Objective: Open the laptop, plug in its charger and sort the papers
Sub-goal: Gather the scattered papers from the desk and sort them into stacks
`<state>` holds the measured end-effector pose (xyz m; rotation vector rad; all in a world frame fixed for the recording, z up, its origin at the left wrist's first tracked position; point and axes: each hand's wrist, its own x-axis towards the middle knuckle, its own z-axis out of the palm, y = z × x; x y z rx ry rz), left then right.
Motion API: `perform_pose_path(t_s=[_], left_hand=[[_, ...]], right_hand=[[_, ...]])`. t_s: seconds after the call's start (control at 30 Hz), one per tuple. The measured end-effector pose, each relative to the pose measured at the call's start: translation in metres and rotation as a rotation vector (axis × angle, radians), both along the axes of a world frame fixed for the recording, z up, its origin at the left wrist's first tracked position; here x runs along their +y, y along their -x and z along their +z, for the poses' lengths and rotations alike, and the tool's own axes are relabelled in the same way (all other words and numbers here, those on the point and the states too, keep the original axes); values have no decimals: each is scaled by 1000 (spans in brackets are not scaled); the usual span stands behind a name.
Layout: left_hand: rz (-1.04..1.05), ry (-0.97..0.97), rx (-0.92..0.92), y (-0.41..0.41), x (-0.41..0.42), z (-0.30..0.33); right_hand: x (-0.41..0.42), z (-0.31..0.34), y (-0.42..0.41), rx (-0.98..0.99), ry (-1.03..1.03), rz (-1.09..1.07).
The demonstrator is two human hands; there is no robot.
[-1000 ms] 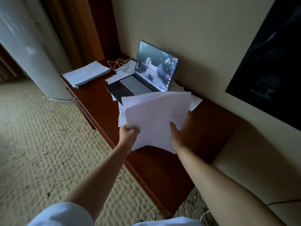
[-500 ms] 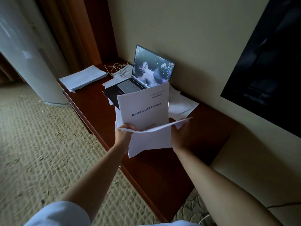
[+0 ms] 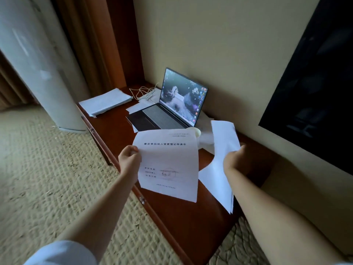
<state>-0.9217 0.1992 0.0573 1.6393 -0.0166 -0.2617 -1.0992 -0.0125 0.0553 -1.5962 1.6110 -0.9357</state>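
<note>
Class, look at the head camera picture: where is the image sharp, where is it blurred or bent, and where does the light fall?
Head view: the printed sheet in the left hand is sharp enough to show its heading; the sheets in the right hand are smeared; the curtain bows with wide-angle distortion; the laptop screen glows in a dim room.

Both bare forearms stretched forward, apart. Left hand (image 3: pixel 129 159) raised, fingers curled, thumb on top, pinching the left edge of a printed sheet (image 3: pixel 168 163). Right hand (image 3: pixel 234 159) level with it, gripping a sheaf of blank papers (image 3: pixel 222 150) held nearly edge-on.
</note>
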Motion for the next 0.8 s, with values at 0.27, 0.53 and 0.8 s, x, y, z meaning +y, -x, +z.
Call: perform_pose_path(t_s=[0.27, 0.53, 0.8], left_hand=[[-102, 65, -26, 14, -11, 6], [-259, 30, 238, 18, -7, -30], [-331, 76, -2, 26, -15, -17]], right_hand=[[34, 6, -39, -321, -226, 244], [53, 3, -33, -382, -271, 314], [68, 1, -44, -381, -41, 433]])
